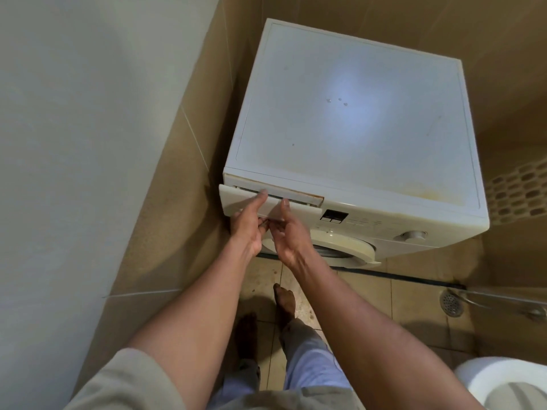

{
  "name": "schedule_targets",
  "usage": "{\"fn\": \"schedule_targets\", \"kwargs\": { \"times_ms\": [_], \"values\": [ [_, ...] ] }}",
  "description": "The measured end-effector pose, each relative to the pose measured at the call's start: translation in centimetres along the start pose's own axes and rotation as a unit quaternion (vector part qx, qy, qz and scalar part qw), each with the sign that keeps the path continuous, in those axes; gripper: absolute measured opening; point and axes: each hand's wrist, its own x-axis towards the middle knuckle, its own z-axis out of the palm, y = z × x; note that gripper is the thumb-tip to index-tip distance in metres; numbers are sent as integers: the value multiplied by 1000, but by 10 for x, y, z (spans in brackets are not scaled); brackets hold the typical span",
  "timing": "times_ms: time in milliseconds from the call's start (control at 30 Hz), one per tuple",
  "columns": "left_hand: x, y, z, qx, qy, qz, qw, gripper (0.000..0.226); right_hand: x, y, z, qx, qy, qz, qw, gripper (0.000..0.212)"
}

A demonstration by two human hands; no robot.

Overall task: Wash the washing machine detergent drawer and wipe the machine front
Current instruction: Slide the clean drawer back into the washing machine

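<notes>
A white front-loading washing machine (pixel 355 119) stands in the tiled corner, its top stained yellow near the front right. The detergent drawer (pixel 302 210) at the front's upper left is pulled out a little, with a dark gap behind its panel. My left hand (pixel 250 223) grips the drawer front, thumb on the panel's top edge and fingers curled under its lower edge. My right hand (pixel 288 229) grips it just to the right in the same way. The control panel (pixel 334 216), the dial (pixel 413 235) and the round door rim (pixel 349 247) show below.
A white wall and a tan tiled wall (pixel 183 184) close in on the left of the machine. My bare feet stand on the beige floor tiles (pixel 420 306). A floor drain (pixel 451 303) and a metal pipe lie at right; a white toilet (pixel 500 383) is at lower right.
</notes>
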Motion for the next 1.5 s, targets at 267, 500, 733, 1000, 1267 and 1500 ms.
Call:
{"fn": "schedule_targets", "kwargs": {
  "times_ms": [267,500,733,1000,1267,1500],
  "values": [
    [15,11,11,-7,-16,-5,1000,57,25,-8,6,32,16,-19,999,46],
    [6,6,3,-14,-23,1,1000,59,19,2,-3,14,10,-35,999,53],
    [-31,-20,-34,-5,-19,-7,1000,61,-21,34,-35,-5,-15,-32,999,47],
    [-72,-41,-74,-7,-11,-23,1000,49,-66,67,-61,-3,0,-4,1000,35],
    [-74,-37,-71,-10,-10,-23,1000,43,-66,64,-58,10,8,-1,1000,33],
    [-38,-17,-36,-3,-17,-17,1000,56,-30,32,-36,-3,8,-26,1000,44]
  ]
}}
